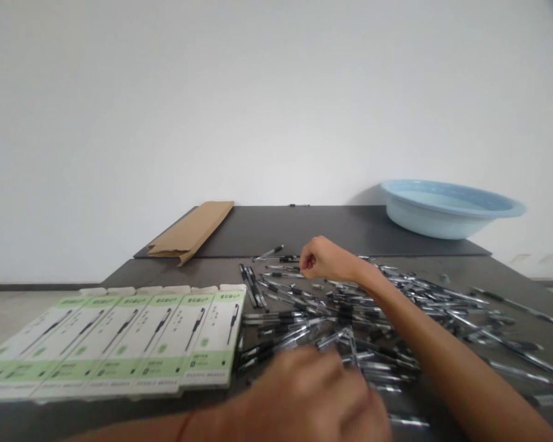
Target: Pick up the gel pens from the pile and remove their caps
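Loose clear-barrelled pens with black grips [299, 319] lie in a wide heap. Over the far side of the heap is my right hand [321, 258], its fingers curled in tight. Whatever it may hold is hidden inside the fingers. My left hand [308, 393] is low at the near edge of the heap, back up and smeared by motion. A clear pen [352, 347] rises just beyond its fingers; whether the hand grips it I cannot tell. Flat white and green pen boxes [142, 344] lie in an overlapping row to the left.
A light blue basin [442, 212] stands at the back right, by the white wall. At the back left lies a brown paper bag [198, 227]. One pen [299, 205] rests at the dark table's far edge. Stray pens [520, 307] reach toward the right edge.
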The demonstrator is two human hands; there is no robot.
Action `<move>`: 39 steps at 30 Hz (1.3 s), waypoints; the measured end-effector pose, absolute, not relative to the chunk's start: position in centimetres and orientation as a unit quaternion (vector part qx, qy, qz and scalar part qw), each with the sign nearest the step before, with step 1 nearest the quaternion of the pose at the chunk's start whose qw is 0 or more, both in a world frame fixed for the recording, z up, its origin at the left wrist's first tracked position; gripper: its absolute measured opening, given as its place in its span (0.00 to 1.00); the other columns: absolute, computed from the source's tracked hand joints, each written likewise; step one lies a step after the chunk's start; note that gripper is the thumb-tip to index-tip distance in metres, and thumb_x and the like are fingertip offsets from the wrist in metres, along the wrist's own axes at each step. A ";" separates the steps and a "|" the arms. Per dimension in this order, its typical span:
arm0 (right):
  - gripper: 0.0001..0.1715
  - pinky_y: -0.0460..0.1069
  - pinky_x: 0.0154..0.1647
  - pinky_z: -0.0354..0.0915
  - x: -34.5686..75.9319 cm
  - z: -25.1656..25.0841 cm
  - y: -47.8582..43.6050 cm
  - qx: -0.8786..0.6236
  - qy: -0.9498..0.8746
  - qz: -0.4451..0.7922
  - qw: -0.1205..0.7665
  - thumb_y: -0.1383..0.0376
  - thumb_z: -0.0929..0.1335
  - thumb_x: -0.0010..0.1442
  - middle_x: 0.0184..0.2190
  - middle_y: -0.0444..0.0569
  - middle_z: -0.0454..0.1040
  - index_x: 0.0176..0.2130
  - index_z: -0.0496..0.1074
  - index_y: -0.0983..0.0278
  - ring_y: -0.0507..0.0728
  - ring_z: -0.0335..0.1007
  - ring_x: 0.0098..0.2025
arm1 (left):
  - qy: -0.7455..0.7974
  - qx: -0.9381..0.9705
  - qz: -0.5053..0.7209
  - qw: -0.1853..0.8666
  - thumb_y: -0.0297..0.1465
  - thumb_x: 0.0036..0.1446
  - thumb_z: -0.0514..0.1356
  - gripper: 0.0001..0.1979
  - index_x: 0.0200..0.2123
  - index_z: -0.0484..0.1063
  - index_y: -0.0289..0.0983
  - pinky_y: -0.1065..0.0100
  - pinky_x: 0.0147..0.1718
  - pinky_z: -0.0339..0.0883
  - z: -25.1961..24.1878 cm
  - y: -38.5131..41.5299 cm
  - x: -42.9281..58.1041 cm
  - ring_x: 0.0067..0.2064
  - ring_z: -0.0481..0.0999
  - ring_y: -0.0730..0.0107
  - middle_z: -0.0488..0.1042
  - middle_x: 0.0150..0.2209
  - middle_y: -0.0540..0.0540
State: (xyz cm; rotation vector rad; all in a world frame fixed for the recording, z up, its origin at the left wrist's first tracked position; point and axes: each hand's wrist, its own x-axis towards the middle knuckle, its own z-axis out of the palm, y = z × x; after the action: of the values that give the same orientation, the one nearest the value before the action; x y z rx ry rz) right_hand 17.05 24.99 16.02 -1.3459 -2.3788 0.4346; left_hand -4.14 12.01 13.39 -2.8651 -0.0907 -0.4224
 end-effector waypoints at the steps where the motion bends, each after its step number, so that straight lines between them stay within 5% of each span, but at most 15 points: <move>1: 0.06 0.44 0.28 0.61 17.0 16.3 24.8 -0.468 -0.846 0.159 0.197 0.72 0.71 0.52 0.24 0.45 0.79 0.29 0.81 0.68 0.51 0.71 0.27 | -0.143 -0.966 -0.159 0.143 0.30 0.68 0.57 0.11 0.50 0.76 0.44 0.62 0.38 0.76 15.0 14.4 -4.2 0.47 0.77 0.63 0.77 0.43 0.43; 3: 0.06 0.44 0.28 0.61 16.7 16.8 24.4 -0.455 -0.848 0.160 0.220 0.71 0.71 0.53 0.24 0.43 0.78 0.29 0.81 0.68 0.51 0.71 0.27 | -0.301 -0.916 -0.189 0.189 0.28 0.66 0.60 0.13 0.53 0.75 0.41 0.56 0.49 0.74 18.0 19.1 -4.9 0.56 0.74 0.58 0.76 0.52 0.41; 6: 0.07 0.45 0.30 0.61 15.9 17.3 24.0 -0.458 -0.842 0.126 0.256 0.72 0.71 0.53 0.25 0.44 0.78 0.31 0.82 0.67 0.51 0.70 0.27 | -0.337 -0.913 -0.158 0.165 0.35 0.63 0.66 0.12 0.50 0.79 0.44 0.43 0.60 0.64 20.6 24.0 -6.2 0.67 0.62 0.44 0.72 0.60 0.43; 12: 0.03 0.49 0.38 0.61 14.3 17.7 23.5 -0.473 -0.833 0.026 0.288 0.72 0.74 0.55 0.30 0.47 0.79 0.32 0.81 0.65 0.55 0.71 0.32 | -0.302 -0.936 -0.146 0.104 0.35 0.66 0.62 0.10 0.34 0.82 0.41 0.54 0.56 0.64 20.9 25.3 -7.4 0.63 0.66 0.54 0.75 0.56 0.48; 16: 0.17 0.52 0.49 0.64 15.4 18.0 24.1 -0.502 -0.808 -0.049 0.305 0.63 0.73 0.65 0.45 0.50 0.81 0.54 0.78 0.60 0.60 0.73 0.48 | -0.365 -0.908 -0.129 0.159 0.31 0.65 0.63 0.07 0.35 0.81 0.38 0.54 0.53 0.65 21.5 26.1 -9.2 0.59 0.69 0.52 0.74 0.55 0.44; 18: 0.17 0.53 0.50 0.66 15.9 17.8 25.2 -0.575 -0.768 -0.073 0.272 0.62 0.69 0.70 0.48 0.52 0.80 0.56 0.76 0.61 0.61 0.74 0.49 | -0.411 -0.889 -0.096 0.178 0.30 0.63 0.64 0.06 0.35 0.80 0.36 0.53 0.53 0.66 22.1 26.8 -10.5 0.57 0.71 0.51 0.75 0.53 0.41; 23: 0.07 0.53 0.48 0.70 14.5 15.6 29.6 -0.586 -0.799 -0.023 0.133 0.66 0.71 0.67 0.42 0.49 0.82 0.44 0.81 0.61 0.59 0.78 0.45 | -0.461 -0.866 -0.077 0.180 0.27 0.63 0.63 0.05 0.35 0.79 0.35 0.55 0.52 0.66 23.0 28.0 -12.9 0.53 0.74 0.52 0.78 0.46 0.39; 29: 0.21 0.60 0.51 0.74 11.3 12.3 33.5 -0.564 -0.825 0.012 -0.010 0.58 0.70 0.70 0.56 0.55 0.74 0.58 0.72 0.64 0.61 0.75 0.52 | -0.473 -0.859 -0.088 0.176 0.27 0.63 0.62 0.05 0.34 0.78 0.36 0.58 0.50 0.66 23.4 28.2 -13.7 0.52 0.74 0.54 0.78 0.44 0.40; 39: 0.21 0.61 0.52 0.74 10.9 11.4 33.6 -0.548 -0.832 -0.013 -0.085 0.58 0.70 0.70 0.57 0.55 0.74 0.58 0.72 0.64 0.62 0.75 0.52 | -0.471 -0.859 -0.112 0.167 0.29 0.62 0.64 0.06 0.32 0.79 0.36 0.61 0.46 0.68 23.9 28.4 -14.7 0.47 0.76 0.58 0.79 0.42 0.40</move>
State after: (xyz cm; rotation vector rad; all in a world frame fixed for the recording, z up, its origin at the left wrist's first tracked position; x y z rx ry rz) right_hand 10.88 33.58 11.40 -1.8202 -2.7667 -0.0429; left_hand -14.68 28.42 23.93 -2.4438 -1.3417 -0.3180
